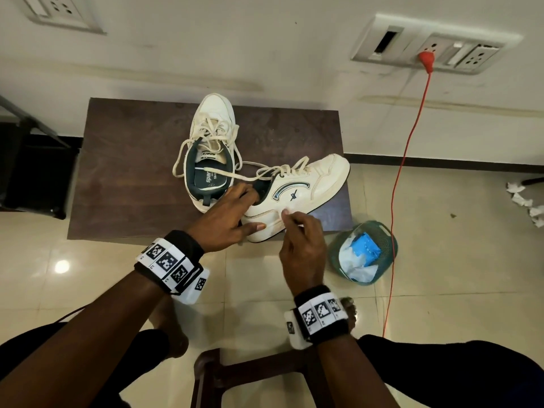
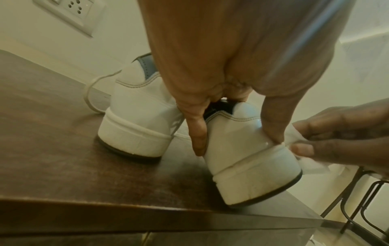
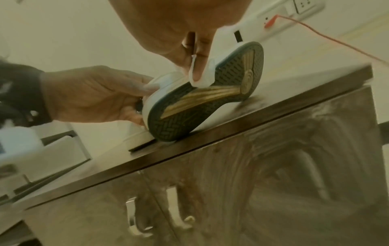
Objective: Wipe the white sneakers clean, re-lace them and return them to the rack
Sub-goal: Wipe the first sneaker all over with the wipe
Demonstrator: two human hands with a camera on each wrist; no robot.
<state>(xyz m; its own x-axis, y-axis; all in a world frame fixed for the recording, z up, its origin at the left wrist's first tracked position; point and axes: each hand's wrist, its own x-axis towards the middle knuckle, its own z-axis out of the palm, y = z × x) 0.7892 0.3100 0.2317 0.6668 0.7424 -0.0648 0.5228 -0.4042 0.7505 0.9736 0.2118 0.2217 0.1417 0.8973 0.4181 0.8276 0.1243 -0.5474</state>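
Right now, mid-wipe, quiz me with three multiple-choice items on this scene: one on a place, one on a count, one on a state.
1. Where is the green basket?
A. on the cabinet
B. on the floor, right of the cabinet
C. on the stool

2. How many sneakers are on the cabinet?
A. one
B. two
C. three

3. What is the right hand doing?
A. pressing a white wipe to the tilted sneaker
B. hanging idle
C. tying a lace

Answers: B, it sits on the tiles beside the cabinet; B, the tilted one and the upright sneaker; A, its fingers hold the wipe at the sole edge while the left hand grips the heel.
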